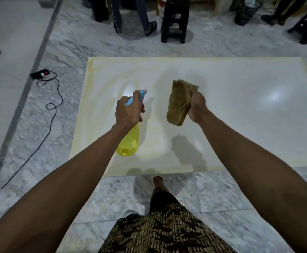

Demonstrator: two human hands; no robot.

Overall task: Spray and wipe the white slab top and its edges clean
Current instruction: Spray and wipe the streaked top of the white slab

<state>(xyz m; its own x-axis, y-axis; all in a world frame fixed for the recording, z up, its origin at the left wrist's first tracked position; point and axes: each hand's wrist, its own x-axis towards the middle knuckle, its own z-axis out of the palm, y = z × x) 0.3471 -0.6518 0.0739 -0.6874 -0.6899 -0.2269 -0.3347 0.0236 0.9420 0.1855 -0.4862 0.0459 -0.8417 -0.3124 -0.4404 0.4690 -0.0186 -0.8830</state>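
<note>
- Head view: our left hand [129, 111] grips the yellow spray bottle [129, 143], blue nozzle aimed over the white slab [240, 110] lying on the marble floor [66, 52].
- Our right hand [197, 106] clutches the brown cloth [180, 103] above it.
- We judge spraying is under way; wiping comes next.

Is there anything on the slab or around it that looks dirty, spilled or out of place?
Yes. The slab carries yellowish smears, strongest along its far and left edges, so it is not clean yet. A black cord with a power strip lies loose on the floor to its left. Nothing looks broken or spilled.
</note>
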